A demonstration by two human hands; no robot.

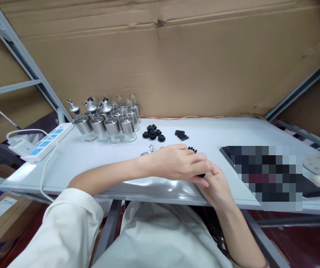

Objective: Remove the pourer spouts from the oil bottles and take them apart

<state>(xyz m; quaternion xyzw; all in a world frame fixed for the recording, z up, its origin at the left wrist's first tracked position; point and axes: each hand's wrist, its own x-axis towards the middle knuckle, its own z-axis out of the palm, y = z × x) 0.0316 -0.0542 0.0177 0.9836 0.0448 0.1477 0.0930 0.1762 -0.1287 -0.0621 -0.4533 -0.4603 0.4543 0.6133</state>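
Near the table's front edge, my left hand (180, 163) reaches across and meets my right hand (218, 186). Fingers of both are closed round a small black part (201, 175), mostly hidden by them, so its kind cannot be made out. Behind my hands lie black rubber stoppers (152, 134) in a loose cluster and several short black tubes (181, 135). More small black pieces (192, 149) show just past my left fingers. Silvery pourer tops (151, 149) are partly covered by my left wrist.
Glass bottles with metal sleeves (111, 128) stand at the back left, a few topped with pourers. A white power strip (48, 143) with a cable lies at the left edge. A blurred-out dark device (313, 188) is at the right. Cardboard (176, 67) walls the back.
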